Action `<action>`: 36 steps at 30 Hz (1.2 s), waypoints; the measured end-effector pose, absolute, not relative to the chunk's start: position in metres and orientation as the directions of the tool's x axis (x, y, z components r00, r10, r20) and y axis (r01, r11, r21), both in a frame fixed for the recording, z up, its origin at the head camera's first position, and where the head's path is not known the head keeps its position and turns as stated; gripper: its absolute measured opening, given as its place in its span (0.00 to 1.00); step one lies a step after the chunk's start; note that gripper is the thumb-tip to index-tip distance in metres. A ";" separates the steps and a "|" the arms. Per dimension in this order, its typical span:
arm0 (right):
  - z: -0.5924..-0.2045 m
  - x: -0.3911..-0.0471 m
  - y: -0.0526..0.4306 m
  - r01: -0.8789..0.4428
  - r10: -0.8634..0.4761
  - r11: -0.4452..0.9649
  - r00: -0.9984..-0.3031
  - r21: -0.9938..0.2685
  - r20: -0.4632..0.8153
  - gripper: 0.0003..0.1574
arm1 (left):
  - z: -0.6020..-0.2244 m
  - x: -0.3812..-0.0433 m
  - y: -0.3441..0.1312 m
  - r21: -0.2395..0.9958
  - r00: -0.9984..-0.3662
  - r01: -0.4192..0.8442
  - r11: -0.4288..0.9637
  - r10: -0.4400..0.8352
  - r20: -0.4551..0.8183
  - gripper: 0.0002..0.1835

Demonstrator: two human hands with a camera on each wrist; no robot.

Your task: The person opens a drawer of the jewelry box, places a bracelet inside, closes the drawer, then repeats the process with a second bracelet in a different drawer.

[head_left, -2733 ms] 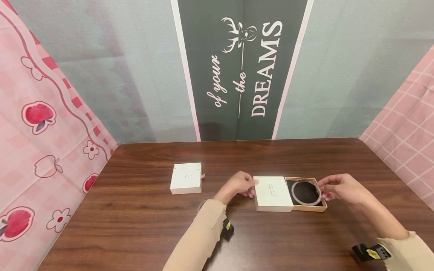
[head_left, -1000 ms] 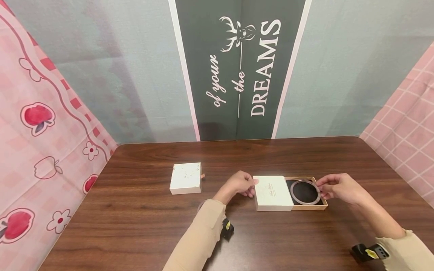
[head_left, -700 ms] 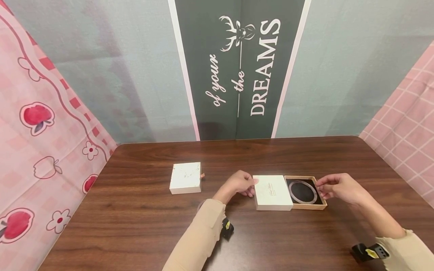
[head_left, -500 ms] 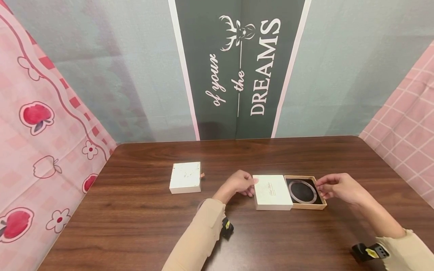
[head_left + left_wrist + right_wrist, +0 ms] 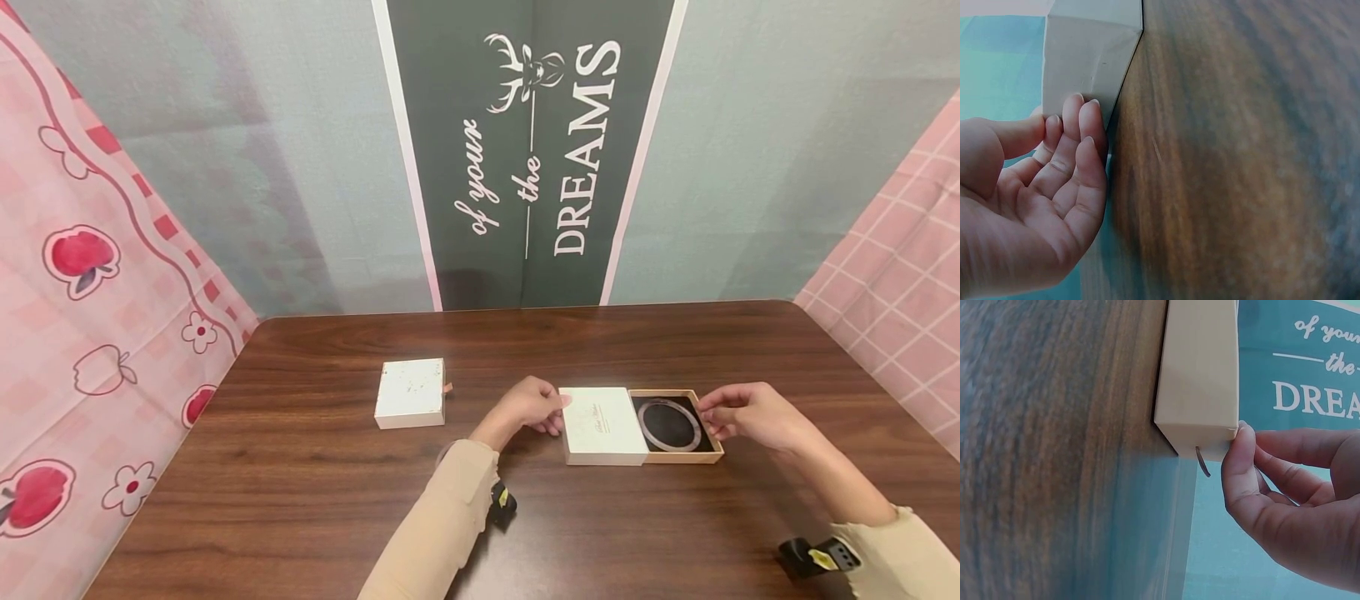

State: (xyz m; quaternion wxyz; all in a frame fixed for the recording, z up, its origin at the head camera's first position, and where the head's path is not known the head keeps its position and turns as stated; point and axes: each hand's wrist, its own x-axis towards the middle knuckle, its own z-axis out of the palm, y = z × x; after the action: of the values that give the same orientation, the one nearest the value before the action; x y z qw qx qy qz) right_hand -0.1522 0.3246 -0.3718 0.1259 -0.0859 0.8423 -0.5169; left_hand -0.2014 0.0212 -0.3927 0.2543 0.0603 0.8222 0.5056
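Note:
A white box sleeve (image 5: 603, 421) with gold lettering lies flat, its drawer (image 5: 684, 457) pulled out to the right. A pale, translucent bangle (image 5: 642, 423) lies on the black insert (image 5: 670, 427) inside the drawer. My left hand (image 5: 534, 406) holds the sleeve's left end, thumb at the top edge and fingertips against the end wall, as the left wrist view shows. At the drawer's right end, my right hand (image 5: 761, 418) pinches the rim. Below its thumb, in the right wrist view, a small ribbon tab (image 5: 1203, 462) sticks out of the end wall.
Another white box (image 5: 410, 392) with an orange ribbon tab sits closed to the left on the brown wooden table (image 5: 300, 467). A printed cloth backdrop (image 5: 540, 167) hangs behind the table, with pink patterned cloths at both sides.
Between 1.0 and 0.7 seconds ago the bangle shifted slightly left and settled lower in the drawer, away from my right fingertips. Both hands stay nearly in place.

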 end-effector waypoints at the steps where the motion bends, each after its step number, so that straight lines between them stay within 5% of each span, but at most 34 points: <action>1: -0.372 -0.152 0.325 -0.015 -0.277 0.448 -0.953 -0.894 -0.123 0.15 | -0.393 -0.201 0.021 0.862 -0.863 -0.159 0.481 0.355 -0.358 0.16; 15: -0.370 -0.154 0.336 -0.039 -0.318 0.349 -0.945 -0.936 -0.079 0.07 | -0.392 -0.202 0.021 0.868 -0.862 -0.165 0.468 0.360 -0.358 0.16; 30: -0.375 -0.156 0.354 0.031 -0.360 0.231 -0.926 -0.972 -0.115 0.20 | -0.392 -0.201 0.021 0.865 -0.862 -0.160 0.475 0.360 -0.357 0.16; 36: -0.379 -0.157 0.358 0.055 -0.330 0.273 -0.932 -0.960 -0.147 0.16 | -0.392 -0.201 0.021 0.865 -0.862 -0.159 0.476 0.361 -0.357 0.16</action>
State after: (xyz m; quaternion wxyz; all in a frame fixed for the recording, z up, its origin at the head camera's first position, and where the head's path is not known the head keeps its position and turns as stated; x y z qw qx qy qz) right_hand -0.1571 0.3584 -0.3787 0.1616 -0.0880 0.7812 -0.5965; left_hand -0.2013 0.0210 -0.3918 0.2558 0.0616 0.8201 0.5081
